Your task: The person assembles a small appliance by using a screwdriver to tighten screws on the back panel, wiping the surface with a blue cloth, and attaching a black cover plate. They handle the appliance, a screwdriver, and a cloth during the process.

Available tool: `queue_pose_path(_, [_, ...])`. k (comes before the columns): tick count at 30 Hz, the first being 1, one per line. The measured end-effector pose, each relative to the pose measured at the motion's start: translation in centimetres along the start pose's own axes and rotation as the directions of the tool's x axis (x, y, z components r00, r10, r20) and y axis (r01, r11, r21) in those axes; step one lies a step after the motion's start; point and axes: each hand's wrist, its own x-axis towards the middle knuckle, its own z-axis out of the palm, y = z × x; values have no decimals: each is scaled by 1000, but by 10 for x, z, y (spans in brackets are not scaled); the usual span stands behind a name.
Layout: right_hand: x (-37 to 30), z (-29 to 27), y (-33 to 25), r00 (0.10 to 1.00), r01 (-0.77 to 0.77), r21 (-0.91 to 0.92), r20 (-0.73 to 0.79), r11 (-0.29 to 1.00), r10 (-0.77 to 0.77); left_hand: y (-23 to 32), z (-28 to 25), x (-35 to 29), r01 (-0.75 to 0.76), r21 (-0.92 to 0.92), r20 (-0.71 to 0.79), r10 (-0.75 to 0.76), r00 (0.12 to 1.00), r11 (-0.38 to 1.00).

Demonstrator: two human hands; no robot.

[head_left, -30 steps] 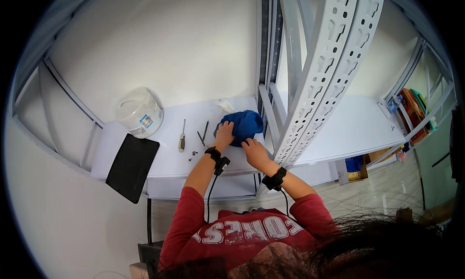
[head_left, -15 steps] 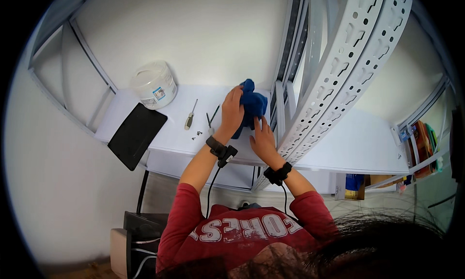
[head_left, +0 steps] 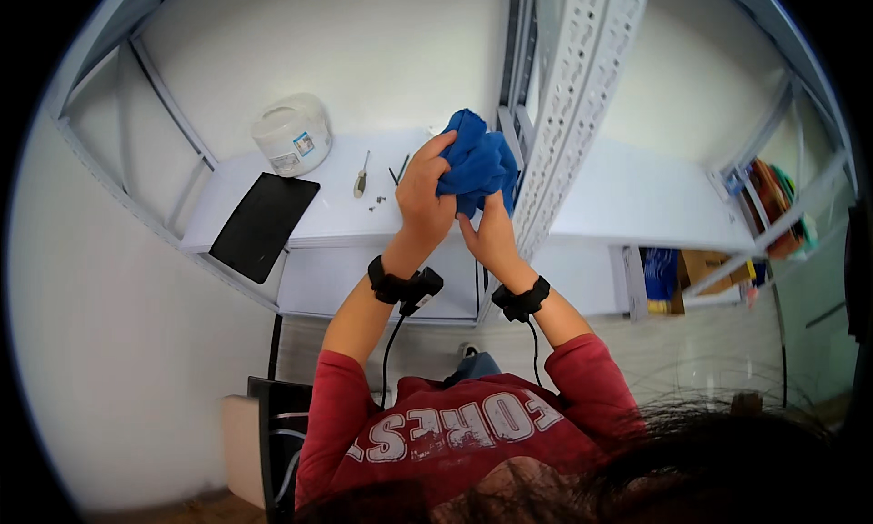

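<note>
A crumpled blue cloth (head_left: pixel 477 160) is raised above the white shelf (head_left: pixel 346 217), close to a perforated white metal upright (head_left: pixel 573 106). My left hand (head_left: pixel 423 197) grips the cloth from the left with fingers wrapped over it. From below, my right hand (head_left: pixel 489 233) holds the cloth's lower edge. Both wrists wear black bands with cables.
On the shelf lie a screwdriver (head_left: pixel 361 176), a few small screws (head_left: pixel 376 203), a black flat pad (head_left: pixel 264 224) and a white lidded tub (head_left: pixel 291 133). More white shelving (head_left: pixel 637 206) runs to the right, with boxes (head_left: pixel 682 269) beneath it.
Both hands have lifted the blue cloth off the shelf and brought it up and closer beside the upright. The view has tilted, so the shelf sits lower and further left.
</note>
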Motion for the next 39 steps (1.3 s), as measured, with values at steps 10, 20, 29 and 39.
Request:
queue_pose_path(10, [-174,-21,-99,814,-545,-81,188,835,550,100,-75,-121,315,-19,362,-287,887,949])
queue_pose_path(20, [-255,-78,-139,733,-612,-266,163,745,660,155,-93,-211,414,125,618,-397,678,902])
queue_pose_path(29, [-295,-87,-115,649,-598,-498,160,629,744,179,-107,-258,242,460,701,-516,492,854])
queue_pose_path(39, [-328,-151,-125,745,-571,-317,187,757,640,273,-87,-320,427,307,709,-503,494,851])
